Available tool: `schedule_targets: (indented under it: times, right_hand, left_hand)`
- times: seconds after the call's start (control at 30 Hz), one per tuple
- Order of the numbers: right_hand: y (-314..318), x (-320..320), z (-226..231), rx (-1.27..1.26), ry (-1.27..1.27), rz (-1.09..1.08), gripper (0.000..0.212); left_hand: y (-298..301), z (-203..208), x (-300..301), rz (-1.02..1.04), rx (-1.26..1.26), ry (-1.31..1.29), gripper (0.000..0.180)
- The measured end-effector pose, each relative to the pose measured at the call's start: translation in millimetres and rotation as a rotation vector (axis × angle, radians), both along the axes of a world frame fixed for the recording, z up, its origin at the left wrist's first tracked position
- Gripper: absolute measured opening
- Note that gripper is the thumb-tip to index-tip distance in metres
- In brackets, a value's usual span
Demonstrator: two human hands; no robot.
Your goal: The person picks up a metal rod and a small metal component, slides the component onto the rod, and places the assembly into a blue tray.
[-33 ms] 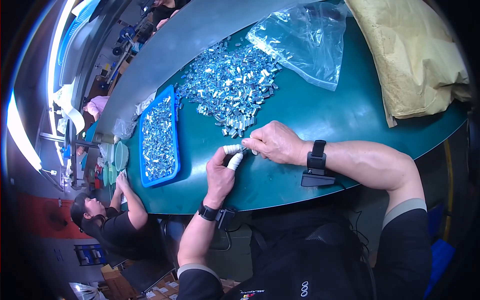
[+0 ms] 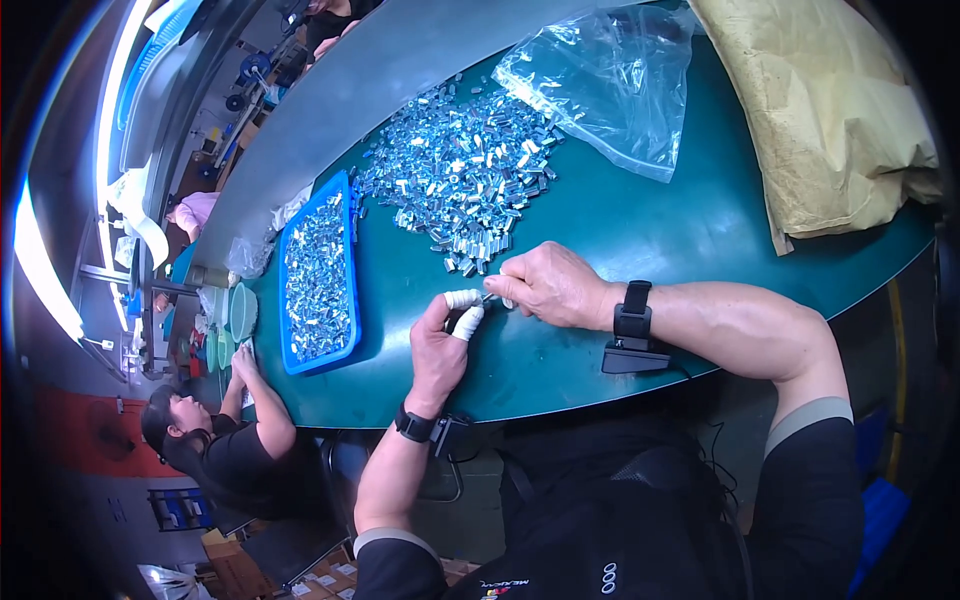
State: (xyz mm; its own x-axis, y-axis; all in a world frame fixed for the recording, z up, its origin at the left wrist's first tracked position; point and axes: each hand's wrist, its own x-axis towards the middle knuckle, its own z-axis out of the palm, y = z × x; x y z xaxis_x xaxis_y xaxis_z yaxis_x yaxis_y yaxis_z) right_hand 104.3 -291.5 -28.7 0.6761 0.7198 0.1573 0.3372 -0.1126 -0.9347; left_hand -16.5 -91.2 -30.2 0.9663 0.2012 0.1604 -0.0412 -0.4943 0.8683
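Note:
My left hand, white tape wrapped round its thumb and forefinger, is closed in a pinch on a small shiny metal piece. Against the same spot, my right hand is closed with its thumb and fingers pressed together; what exactly lies in its pinch is mostly hidden. Both hands meet fingertip to fingertip above the green tabletop. Just beyond them spreads a loose pile of short silvery metal pieces. To the left stands a blue tray filled with similar pieces.
A clear plastic bag lies behind the pile, and a large tan sack rests at the far right. Along the back runs a grey raised edge. A co-worker sits at the left, near green bowls.
My left hand has shifted very slightly at the fingertips and wrist. The right hand, the pile and the tray look the same.

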Motion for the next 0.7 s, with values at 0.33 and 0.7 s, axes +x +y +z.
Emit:
schedule_targets:
  times: [0.33,0.7]
  right_hand:
    - [1,4,0,0.105,0.13,-0.054,0.048]
    - [2,4,1,0.078,0.186,-0.065,0.046]
  left_hand:
    - [148,59,-14,0.46,0.53,-0.122,0.019]
    - [44,38,40,-0.151,0.778,-0.075,0.036]
